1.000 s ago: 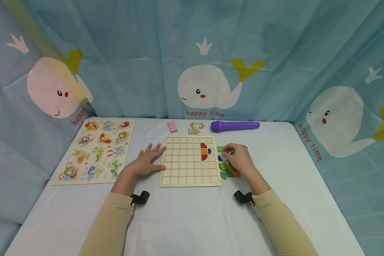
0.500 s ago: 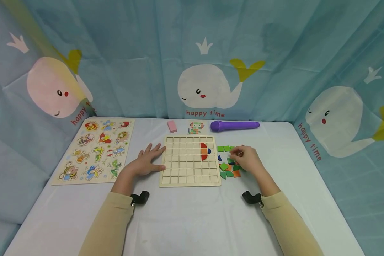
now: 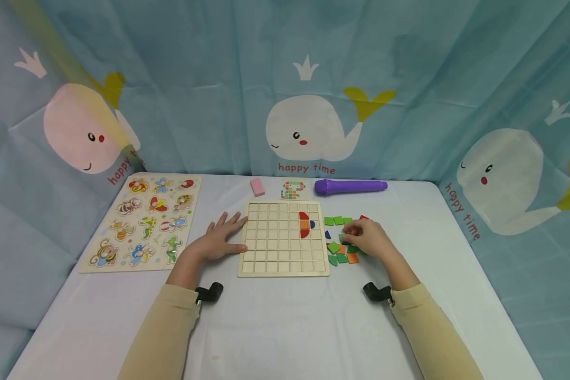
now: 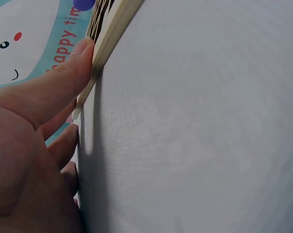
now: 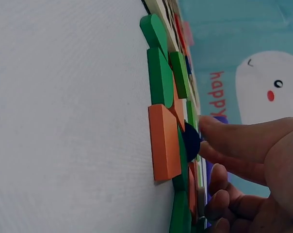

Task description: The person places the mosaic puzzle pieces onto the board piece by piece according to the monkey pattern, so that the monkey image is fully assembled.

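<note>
My left hand (image 3: 220, 237) lies with spread fingers at the left edge of a wooden grid board (image 3: 271, 250). In the left wrist view, its thumb (image 4: 71, 68) touches the board's edge. Set in the board are two red pieces (image 3: 304, 216), an orange square (image 3: 304, 225) and a blue piece (image 3: 312, 225). Right of the board, my right hand (image 3: 370, 237) is over a pile of small coloured pieces (image 3: 342, 258), its fingers bent. In the right wrist view, thumb and forefinger are right by a dark blue rounded piece (image 5: 191, 141); I cannot tell whether they pinch it.
A pink block (image 3: 257, 187), a small pattern card (image 3: 293, 190) and a purple toy microphone (image 3: 350, 187) lie behind the board. An insect picture puzzle (image 3: 142, 224) is at the left. A whale-print curtain (image 3: 218, 126) surrounds the white table (image 3: 266, 327).
My right hand has moved to the right over the pile, uncovering green and orange pieces, and has shifted little in the last half second. My left hand stays at the board.
</note>
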The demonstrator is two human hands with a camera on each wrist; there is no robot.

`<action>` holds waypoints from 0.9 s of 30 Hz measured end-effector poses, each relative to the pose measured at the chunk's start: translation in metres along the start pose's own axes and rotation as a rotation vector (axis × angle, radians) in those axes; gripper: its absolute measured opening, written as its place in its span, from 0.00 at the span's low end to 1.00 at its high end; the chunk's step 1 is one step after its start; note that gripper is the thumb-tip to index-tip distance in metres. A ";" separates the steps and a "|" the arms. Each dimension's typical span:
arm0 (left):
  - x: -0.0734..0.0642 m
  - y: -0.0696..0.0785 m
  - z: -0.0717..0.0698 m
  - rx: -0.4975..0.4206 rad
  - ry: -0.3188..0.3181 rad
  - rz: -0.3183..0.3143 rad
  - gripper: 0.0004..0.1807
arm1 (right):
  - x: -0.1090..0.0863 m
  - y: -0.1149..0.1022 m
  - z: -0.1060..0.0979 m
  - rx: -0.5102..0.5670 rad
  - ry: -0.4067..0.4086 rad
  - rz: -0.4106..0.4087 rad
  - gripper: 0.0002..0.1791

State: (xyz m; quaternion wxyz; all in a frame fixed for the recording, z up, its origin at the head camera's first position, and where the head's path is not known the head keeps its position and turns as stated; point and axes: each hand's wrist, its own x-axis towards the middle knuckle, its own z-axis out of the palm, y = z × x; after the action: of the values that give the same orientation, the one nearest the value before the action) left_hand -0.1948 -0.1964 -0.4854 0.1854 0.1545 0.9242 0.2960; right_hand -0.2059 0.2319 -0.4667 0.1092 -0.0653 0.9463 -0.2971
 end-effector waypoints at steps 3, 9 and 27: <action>-0.001 0.002 -0.001 -0.001 0.000 0.000 0.49 | 0.000 0.000 0.000 0.000 -0.007 -0.006 0.14; -0.002 0.004 -0.001 -0.006 0.000 -0.011 0.49 | -0.001 -0.002 0.002 0.005 -0.032 -0.002 0.13; -0.001 0.002 0.000 -0.002 -0.004 -0.024 0.49 | 0.001 -0.001 0.003 0.020 -0.051 -0.012 0.13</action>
State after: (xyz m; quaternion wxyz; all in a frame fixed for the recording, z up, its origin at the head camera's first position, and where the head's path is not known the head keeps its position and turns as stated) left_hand -0.1934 -0.1956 -0.4837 0.1911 0.1438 0.9253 0.2945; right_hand -0.2057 0.2296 -0.4685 0.1319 -0.0775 0.9398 -0.3056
